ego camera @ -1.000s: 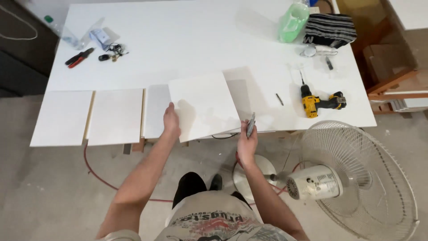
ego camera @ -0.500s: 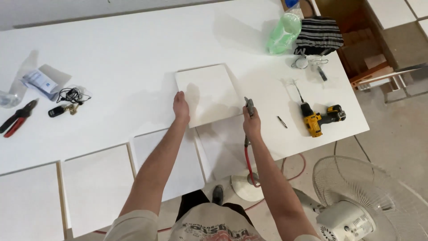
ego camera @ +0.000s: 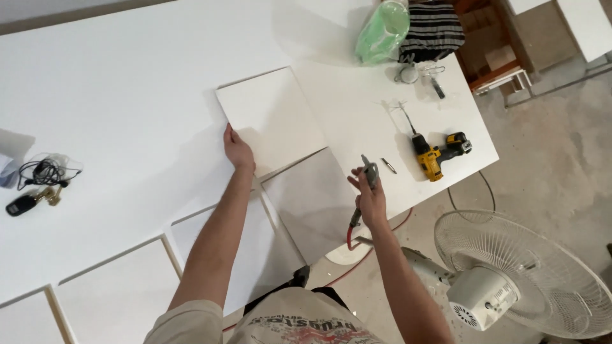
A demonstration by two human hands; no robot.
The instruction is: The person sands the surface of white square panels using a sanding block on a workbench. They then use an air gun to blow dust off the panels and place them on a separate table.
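— Wide white worktable (ego camera: 115, 95), concrete floor below. Step?
— Positioning: left hand (ego camera: 238, 150) pressed flat, unclenched, on square white panel (ego camera: 271, 118) mid-table; right hand (ego camera: 370, 194) clenched around grey air tool (ego camera: 370, 171) off the near edge.
— Next?
— Probably bringing tool to panel.

Fan (ego camera: 510, 280) cut off by bottom-right edge; green bag (ego camera: 381, 24) and striped cloth (ego camera: 433, 25) cropped at top; small bit (ego camera: 388, 165) too tiny to identify.
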